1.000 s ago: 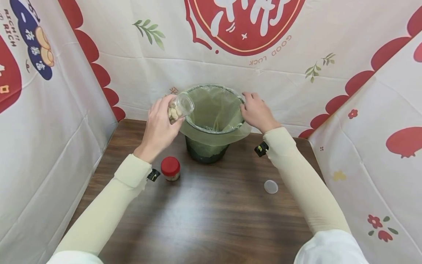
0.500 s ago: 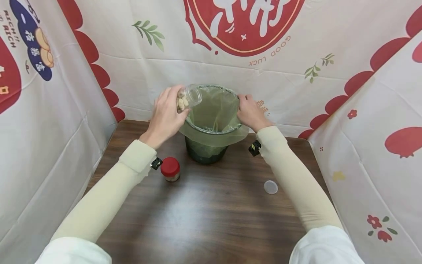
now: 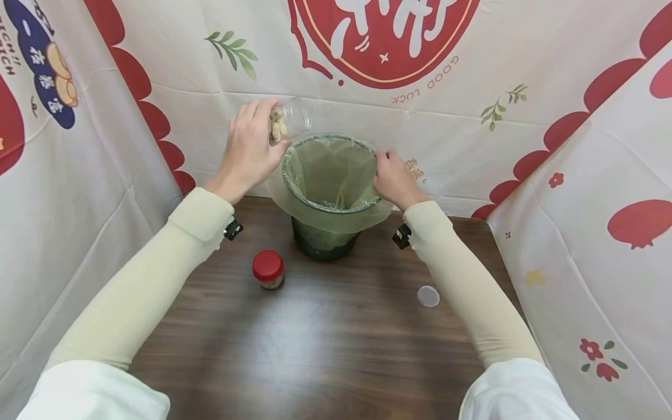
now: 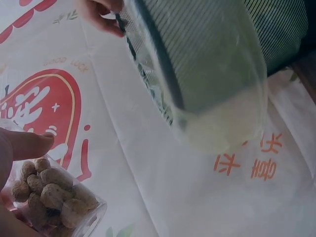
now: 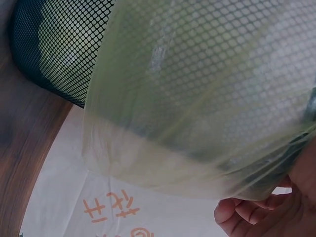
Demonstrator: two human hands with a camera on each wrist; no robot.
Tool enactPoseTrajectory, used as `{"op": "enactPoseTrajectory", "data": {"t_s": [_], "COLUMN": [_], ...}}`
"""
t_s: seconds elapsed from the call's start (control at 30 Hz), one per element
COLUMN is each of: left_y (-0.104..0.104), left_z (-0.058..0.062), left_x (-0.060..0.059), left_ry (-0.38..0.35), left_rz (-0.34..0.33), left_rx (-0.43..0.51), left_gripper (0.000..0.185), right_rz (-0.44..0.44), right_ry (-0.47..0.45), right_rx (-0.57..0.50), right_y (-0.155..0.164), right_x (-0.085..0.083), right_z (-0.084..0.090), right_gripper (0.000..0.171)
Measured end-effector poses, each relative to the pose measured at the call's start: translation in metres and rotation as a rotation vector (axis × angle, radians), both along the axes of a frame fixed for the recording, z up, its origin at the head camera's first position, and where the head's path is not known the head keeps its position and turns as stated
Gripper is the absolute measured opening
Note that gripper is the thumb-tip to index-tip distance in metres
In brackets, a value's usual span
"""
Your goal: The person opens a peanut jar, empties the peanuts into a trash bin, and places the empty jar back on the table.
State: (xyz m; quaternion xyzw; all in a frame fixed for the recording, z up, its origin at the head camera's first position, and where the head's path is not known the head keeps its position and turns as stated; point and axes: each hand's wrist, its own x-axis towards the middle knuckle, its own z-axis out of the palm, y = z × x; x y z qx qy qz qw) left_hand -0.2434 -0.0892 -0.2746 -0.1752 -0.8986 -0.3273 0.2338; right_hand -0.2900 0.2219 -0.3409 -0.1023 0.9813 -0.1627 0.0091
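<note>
My left hand [image 3: 245,144] grips a clear jar [image 3: 298,118] tipped on its side, its open mouth facing right, above and left of the bin's rim. Tan, rough lumps like unshelled nuts [image 4: 57,195] lie inside it, plain in the left wrist view. A dark mesh trash can [image 3: 322,248], lined with a pale green bag [image 3: 336,220] folded over the rim, stands upright at the back of the table. On its right side my right hand [image 3: 395,181] pinches the rim and bag, fingertips partly hidden in the right wrist view.
A small jar with a red lid [image 3: 268,266] stands on the brown wooden table [image 3: 315,350], left of the trash can. A translucent round lid [image 3: 428,296] lies to the right, beside my right forearm. Printed white cloth [image 3: 199,116] walls the back and both sides.
My left hand first moved right over the rim with the jar, then rose back up and left, the jar tipping further level. My right hand closed in on the trash can's rim.
</note>
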Motion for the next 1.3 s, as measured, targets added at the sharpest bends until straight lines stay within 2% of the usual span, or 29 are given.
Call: {"op": "enactPoseTrajectory", "data": {"t_s": [0.23, 0.43, 0.87, 1.13, 1.3], "left_y": [0.002, 0.007, 0.014, 0.02, 0.024], "left_z": [0.018, 0.028, 0.026, 0.027, 0.025], "left_x": [-0.015, -0.025, -0.04, -0.044, -0.048], "left_ry": [-0.024, -0.053, -0.062, -0.039, -0.001], "left_rz": [-0.026, -0.044, -0.067, -0.065, -0.061], "left_rx": [-0.103, -0.207, -0.439, -0.584, -0.66], "left_gripper": [0.061, 0.061, 0.059, 0.05, 0.043], "right_rz": [-0.002, 0.009, 0.017, 0.016, 0.01], "right_ry": [-0.005, 0.009, 0.021, 0.025, 0.022], "right_rx": [-0.001, -0.005, -0.008, -0.015, -0.015], "right_y": [0.001, 0.001, 0.0, -0.001, -0.001], "right_x": [0.0, 0.001, 0.002, 0.003, 0.003], "right_z": [-0.001, -0.001, -0.001, -0.001, -0.002], "right_gripper": [0.065, 0.063, 0.066, 0.065, 0.064]}}
